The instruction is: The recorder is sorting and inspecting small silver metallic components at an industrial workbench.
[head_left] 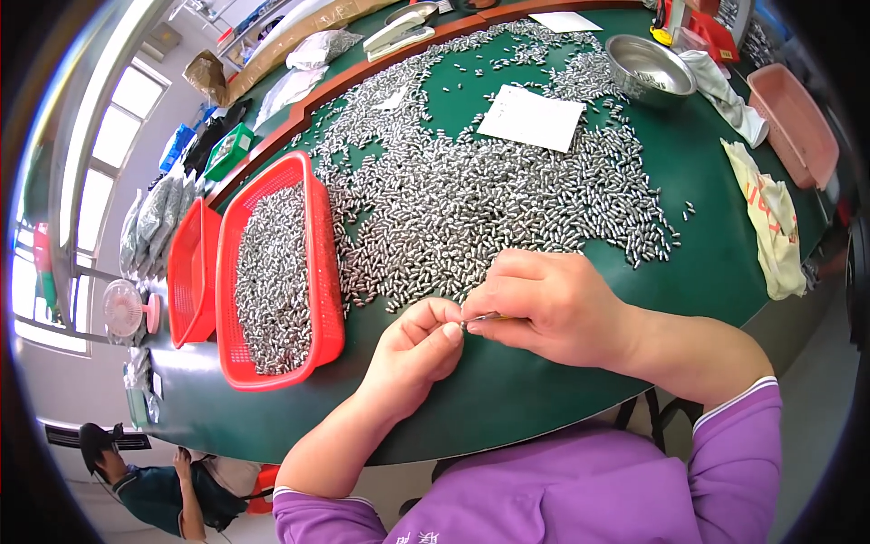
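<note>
My left hand (pixel 412 355) is closed in a pinch, thumb against forefinger, on a small silvery metal part (pixel 463 325) that is mostly hidden by the fingertips. Just to its right, my right hand (pixel 557 306) grips a thin slender tool (pixel 491 316) whose tip meets the part; its exact kind is too small to tell. Both hands are held over the near edge of a wide heap of small shiny metal pieces (pixel 489 195) spread on the green table (pixel 399 435). A red plastic basket (pixel 328 272) full of the same pieces stands left of my hands.
Another red basket (pixel 192 272) lies further left. White paper (pixel 532 118) rests on the heap. A metal bowl (pixel 651 68), a pink tray (pixel 793 122) and a pale yellow cloth (pixel 770 222) line the right side. Another person (pixel 149 490) sits at lower left.
</note>
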`<state>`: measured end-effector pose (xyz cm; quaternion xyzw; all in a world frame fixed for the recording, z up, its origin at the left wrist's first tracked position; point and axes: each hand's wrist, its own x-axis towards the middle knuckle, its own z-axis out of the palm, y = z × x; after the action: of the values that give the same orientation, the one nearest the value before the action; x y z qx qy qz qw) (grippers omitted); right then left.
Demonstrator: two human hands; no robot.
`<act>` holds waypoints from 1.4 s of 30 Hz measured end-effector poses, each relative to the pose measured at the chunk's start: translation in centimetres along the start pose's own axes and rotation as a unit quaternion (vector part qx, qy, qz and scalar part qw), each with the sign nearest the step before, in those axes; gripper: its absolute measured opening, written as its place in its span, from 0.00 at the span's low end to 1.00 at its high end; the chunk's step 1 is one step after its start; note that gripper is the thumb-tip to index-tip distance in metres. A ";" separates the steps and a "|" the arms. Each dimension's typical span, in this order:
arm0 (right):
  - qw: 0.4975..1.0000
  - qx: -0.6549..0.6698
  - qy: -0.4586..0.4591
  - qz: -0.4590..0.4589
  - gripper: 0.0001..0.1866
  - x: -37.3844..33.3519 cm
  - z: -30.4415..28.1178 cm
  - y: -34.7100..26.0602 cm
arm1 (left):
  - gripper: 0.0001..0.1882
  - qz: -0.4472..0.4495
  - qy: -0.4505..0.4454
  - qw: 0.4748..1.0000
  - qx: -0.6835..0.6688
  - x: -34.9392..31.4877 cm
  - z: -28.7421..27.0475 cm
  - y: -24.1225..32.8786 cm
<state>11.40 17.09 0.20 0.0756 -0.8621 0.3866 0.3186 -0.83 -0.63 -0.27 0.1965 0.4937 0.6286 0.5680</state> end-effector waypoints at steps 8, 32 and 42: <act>1.000 -0.009 -0.004 -0.013 0.12 -0.1 0.2 0.1 | 0.04 0.003 0.004 1.000 -0.006 0.1 0.1 -0.1; 0.976 -0.166 -0.140 0.025 0.10 -0.4 0.4 0.6 | 0.06 0.083 0.019 0.986 -0.142 0.7 -0.9 0.0; 0.975 -0.152 -0.148 0.057 0.12 -0.6 0.2 0.8 | 0.04 0.072 0.030 0.987 -0.143 0.8 -0.8 0.1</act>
<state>11.48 17.38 -0.75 0.0334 -0.9514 0.2530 0.1722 -1.75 -0.24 -0.81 0.1290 0.3997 0.7375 0.5289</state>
